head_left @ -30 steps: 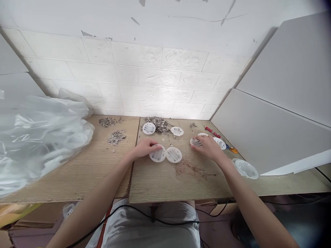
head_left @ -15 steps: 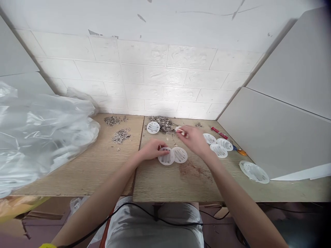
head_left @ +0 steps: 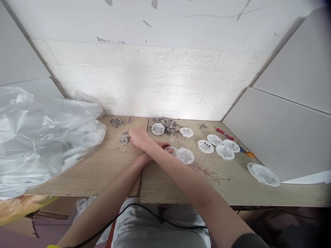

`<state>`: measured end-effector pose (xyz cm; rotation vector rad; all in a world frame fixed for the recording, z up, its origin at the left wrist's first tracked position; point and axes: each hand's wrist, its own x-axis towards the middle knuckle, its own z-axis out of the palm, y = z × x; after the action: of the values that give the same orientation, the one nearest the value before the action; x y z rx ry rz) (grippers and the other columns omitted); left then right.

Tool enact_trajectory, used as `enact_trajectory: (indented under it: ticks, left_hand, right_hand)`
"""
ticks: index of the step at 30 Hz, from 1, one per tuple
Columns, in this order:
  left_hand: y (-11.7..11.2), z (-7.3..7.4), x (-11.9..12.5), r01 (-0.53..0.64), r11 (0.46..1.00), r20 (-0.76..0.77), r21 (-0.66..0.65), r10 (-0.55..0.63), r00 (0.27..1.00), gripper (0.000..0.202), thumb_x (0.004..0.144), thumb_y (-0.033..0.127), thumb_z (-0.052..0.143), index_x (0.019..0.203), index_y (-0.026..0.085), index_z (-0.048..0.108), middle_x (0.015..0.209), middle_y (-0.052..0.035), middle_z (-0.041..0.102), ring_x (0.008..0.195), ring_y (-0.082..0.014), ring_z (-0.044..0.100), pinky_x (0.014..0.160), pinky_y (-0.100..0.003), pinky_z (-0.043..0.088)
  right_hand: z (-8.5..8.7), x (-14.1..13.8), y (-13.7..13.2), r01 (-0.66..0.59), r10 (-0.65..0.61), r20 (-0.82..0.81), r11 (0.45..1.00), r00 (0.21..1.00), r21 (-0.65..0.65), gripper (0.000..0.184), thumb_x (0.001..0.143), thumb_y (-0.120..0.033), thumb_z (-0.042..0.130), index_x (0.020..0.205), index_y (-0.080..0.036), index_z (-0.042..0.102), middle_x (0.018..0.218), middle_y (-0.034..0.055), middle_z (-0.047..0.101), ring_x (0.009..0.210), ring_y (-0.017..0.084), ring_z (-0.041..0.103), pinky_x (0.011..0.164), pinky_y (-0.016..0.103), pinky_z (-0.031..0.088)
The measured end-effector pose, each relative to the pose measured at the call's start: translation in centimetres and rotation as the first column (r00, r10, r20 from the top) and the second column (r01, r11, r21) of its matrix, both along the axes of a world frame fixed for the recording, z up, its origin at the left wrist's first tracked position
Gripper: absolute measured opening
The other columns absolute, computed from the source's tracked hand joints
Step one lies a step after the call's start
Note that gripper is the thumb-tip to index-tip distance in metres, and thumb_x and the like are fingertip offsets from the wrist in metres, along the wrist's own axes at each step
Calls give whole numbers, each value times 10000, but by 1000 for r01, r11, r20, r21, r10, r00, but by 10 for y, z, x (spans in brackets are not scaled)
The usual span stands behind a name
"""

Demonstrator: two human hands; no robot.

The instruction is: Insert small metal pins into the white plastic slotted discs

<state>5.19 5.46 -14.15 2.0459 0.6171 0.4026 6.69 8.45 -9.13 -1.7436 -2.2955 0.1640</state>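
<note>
My right hand (head_left: pixel 140 138) reaches across my left forearm to a small heap of tiny silvery metal pieces (head_left: pixel 124 138). Its fingers are drawn together at the heap's edge, and whatever they pinch is hidden. Under my right forearm, my left hand (head_left: pixel 162 143) grips the rim of a round white slotted plastic disc (head_left: pixel 172 150), partly covered by the arm. Touching that disc on its right lies another slotted disc (head_left: pixel 186 156). Behind them are a disc (head_left: pixel 158 129) beside a larger pile of metal pieces (head_left: pixel 168 126) and a further disc (head_left: pixel 186 132).
Several more discs (head_left: pixel 224 152) lie to the right, with a stacked group (head_left: pixel 263 174) near the side panel. A red tool (head_left: pixel 225 134) and an orange-and-blue handled tool (head_left: pixel 249 154) rest by that panel. A large clear plastic bag (head_left: pixel 51 137) covers the left side.
My right hand has swung from the right of the discs over to the small metal heap on the left, crossing my left arm. My left hand stays at its disc. The view has shifted slightly.
</note>
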Motion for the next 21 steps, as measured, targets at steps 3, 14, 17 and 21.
enact_trajectory:
  ticks: [3, 14, 17, 21]
  left_hand:
    - [3, -5, 4, -17, 999, 14, 30, 17, 1000, 300, 805, 438, 583, 880, 174, 705, 644, -5, 573, 586, -131, 412, 571, -308, 324]
    - [4, 1, 2, 8, 986, -17, 168, -5, 1000, 295, 804, 434, 579, 876, 176, 701, 724, -13, 637, 651, -146, 511, 611, -296, 405]
    - [1, 5, 1, 23, 984, 1, 179, -23, 1000, 239, 805, 375, 591, 874, 175, 702, 715, -8, 638, 644, -138, 519, 607, -270, 419]
    - [-3, 11, -3, 21, 997, 78, 70, -26, 997, 236, 784, 325, 622, 894, 145, 727, 721, -18, 659, 653, -135, 545, 570, -221, 443]
  right_hand:
    - [1, -2, 1, 39, -39, -2, 999, 999, 6, 150, 821, -41, 551, 705, -130, 586, 768, 37, 619, 719, 136, 496, 666, 239, 367]
    - [0, -3, -8, 56, -38, -221, 995, 974, 78, 220, 864, -160, 481, 647, -149, 513, 640, 13, 506, 627, 118, 390, 583, 260, 272]
    - [1, -4, -15, 83, -18, -431, 988, 902, 131, 220, 866, -183, 486, 648, -172, 462, 610, -8, 459, 591, 107, 370, 560, 265, 272]
    - [11, 14, -37, 124, 68, -711, 969, 699, 215, 234, 893, -221, 486, 663, -181, 479, 610, -26, 462, 579, 95, 395, 589, 252, 337]
